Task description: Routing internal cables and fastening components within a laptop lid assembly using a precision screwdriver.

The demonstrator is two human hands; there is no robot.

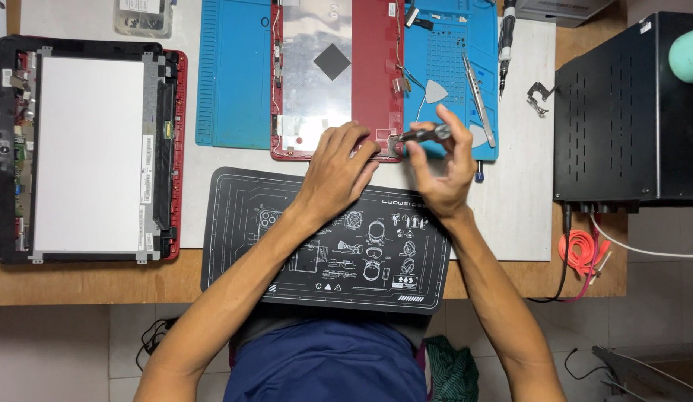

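Nearest, at six o'clock, the forearms come up over a dark mat (287, 246) printed with white line drawings, lying on the worktop (510, 216). Just beyond its far edge the left hand (339, 167) rests fingers-down, curled and half closed, pressing on the near right corner of the red lid (376, 71); it steadies rather than grips. The right hand (443, 167), at about one o'clock from the left, is pinched shut on a small screwdriver (424, 135), thumb and forefinger round the handle, the tip pointing left at the metal hinge (393, 143) on that corner. The lid lies inside-up, foil-lined, with a dark square pad, straddling two blue mats (227, 74). It looks like a thin plastic shell: light, stiff enough flat but likely to flex and crack if lifted by one corner, so the long edges are the safer hold, clear of the thin cables (410, 78) running along its right side. The screwdriver is slim and smooth, best held near the knurled part; any loose screws would be tiny and easy to lose. At two o'clock lie tweezers (478, 93), a grey pick (436, 91) and a loose bracket (538, 97). Far left, at ten o'clock, sits the screen panel (86, 152) in its black frame, glassy and fragile. At three o'clock stands a black box (625, 104).
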